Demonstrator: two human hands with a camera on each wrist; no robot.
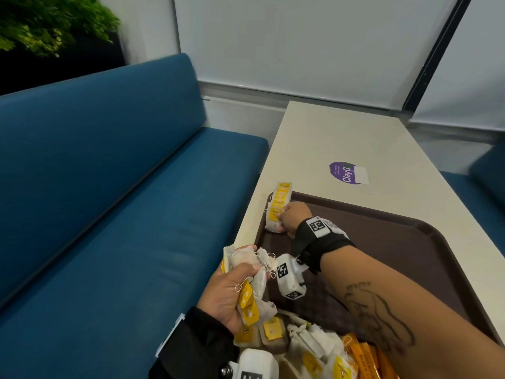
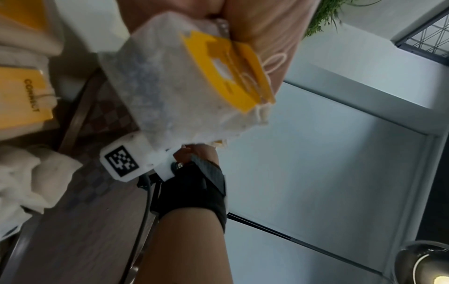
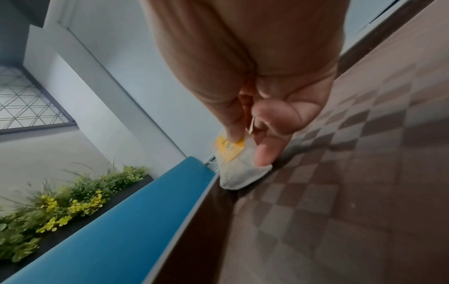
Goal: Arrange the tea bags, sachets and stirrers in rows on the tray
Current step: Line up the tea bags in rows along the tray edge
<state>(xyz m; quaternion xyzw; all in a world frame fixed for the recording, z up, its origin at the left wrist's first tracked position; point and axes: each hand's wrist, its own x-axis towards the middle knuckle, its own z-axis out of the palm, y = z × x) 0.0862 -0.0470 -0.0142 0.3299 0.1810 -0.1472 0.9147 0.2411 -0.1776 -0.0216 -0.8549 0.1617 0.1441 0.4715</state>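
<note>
Loose tea bags (image 1: 308,348) and orange sachets (image 1: 366,359) heaped at near end of tray (image 1: 410,242). Left hand (image 1: 226,291) clamps spare bunch (image 1: 254,272). Right hand (image 1: 291,218) pinches one bag at started row (image 1: 278,203), far-left tray corner on desk (image 1: 355,138). We read row axis along left rim, so next slot lies nearer us, right hand closest. Stirrers not visible.
</note>
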